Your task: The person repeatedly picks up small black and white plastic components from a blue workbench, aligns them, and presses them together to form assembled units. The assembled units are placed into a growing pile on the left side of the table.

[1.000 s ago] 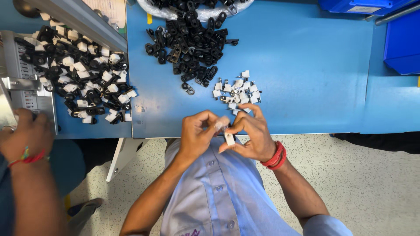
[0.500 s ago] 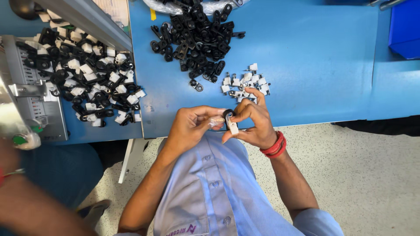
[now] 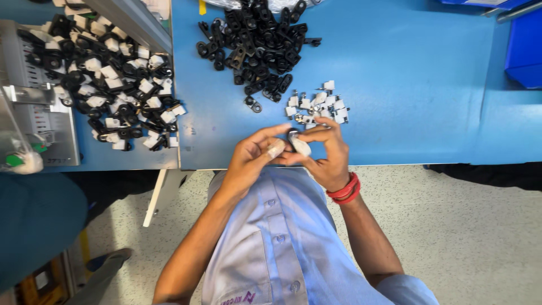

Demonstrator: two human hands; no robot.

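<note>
Head view, looking down over the person's chest to a blue table [image 3: 406,85]. All places are given from the white heap [image 3: 317,105], a small pile of white clips lying on the table.

Hidden or unclear: the two hands meet just nearer the viewer than the white heap, at the table's edge, and their fingers overlap, so the exact form of the piece between them is hard to make out. It shows as a small white clip [image 3: 300,147] with a dark part at its upper end; how the two parts join cannot be told. The black heap [image 3: 257,45], beyond and left of the white heap, is cut off at the top edge. Far left of the white heap lies a mixed pile [image 3: 113,85] of black and white pieces, partly covered by a grey bar [image 3: 132,22] that crosses it. A grey device [image 3: 34,107] further left is cut by the frame. At the lower left a dark teal sleeve [image 3: 34,226] of another person shows, with no hand visible.

Fingers: the left hand [image 3: 254,161] is curled, its thumb and forefinger closed on the clip's left end. The right hand [image 3: 327,155], wearing red bangles [image 3: 345,189] at the wrist, pinches the clip from the right, fingertips [image 3: 316,135] arched above it. The clip sits between both thumbs, off the table.
</note>
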